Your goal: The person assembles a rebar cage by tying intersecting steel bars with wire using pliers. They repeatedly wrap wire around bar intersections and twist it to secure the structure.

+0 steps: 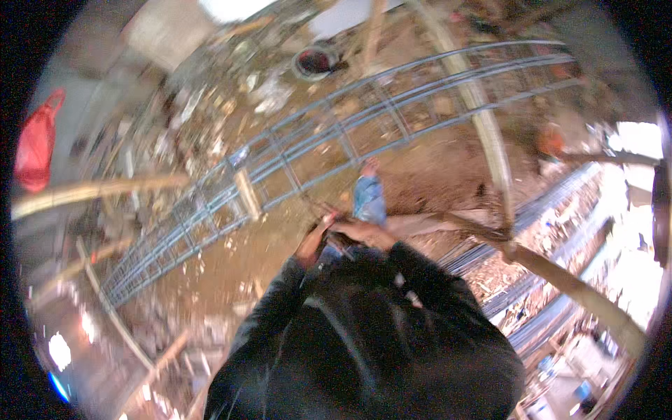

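My left hand [313,241] and my right hand [367,233] are together in front of my dark jacket [364,315], fingers drawn in and blurred by motion. A small reddish spot shows at the left fingertips, and thin dark strands stick out just beyond them. What the fingers hold is too small and smeared to name. Past my hands lies a long cage of blue-grey steel bars [287,164], running from the lower left to the upper right. Neither hand touches it. My leg in blue jeans [369,199] reaches forward, the foot beside the cage.
A short wooden piece [248,194] lies across the cage. A pale pole [486,129] crosses it on the right and meets a wooden beam [560,280]. Bundled steel bars [525,294] lie right. Farther off are a dark round container [315,63], rubble and a red bag [36,147].
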